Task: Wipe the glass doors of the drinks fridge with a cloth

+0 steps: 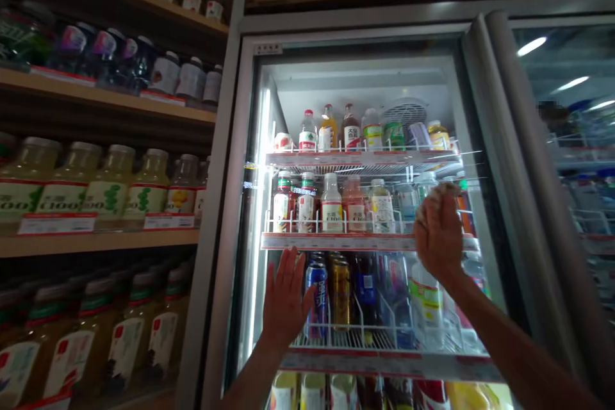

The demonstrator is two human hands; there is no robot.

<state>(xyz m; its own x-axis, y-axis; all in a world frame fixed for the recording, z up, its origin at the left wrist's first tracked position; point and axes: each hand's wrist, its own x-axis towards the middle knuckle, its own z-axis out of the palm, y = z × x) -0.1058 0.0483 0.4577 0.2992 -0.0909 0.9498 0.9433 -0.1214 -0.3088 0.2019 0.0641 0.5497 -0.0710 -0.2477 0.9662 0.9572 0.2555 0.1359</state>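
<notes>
In the head view, my right hand (437, 240) is raised against the glass door (355, 64) of a drinks fridge, at the height of its second shelf. Its fingers press a crumpled pale cloth (448, 188) to the pane; part of the cloth is hidden by the hand. Lower and to the left, my left hand (284, 298) is open, fingers stretched upward and thumb apart, holding nothing. It lies on or very near the glass, in front of the third shelf's blue can (316, 298). Whether the palm touches the pane, I cannot tell.
Behind the glass, bottles (331, 205) and cans stand on wire-fronted shelves (336, 241). Wooden shelves (110, 242) with rows of juice bottles (148, 186) stand on the left. A grey vertical door frame (516, 160) and a second fridge door (576, 141) are on the right.
</notes>
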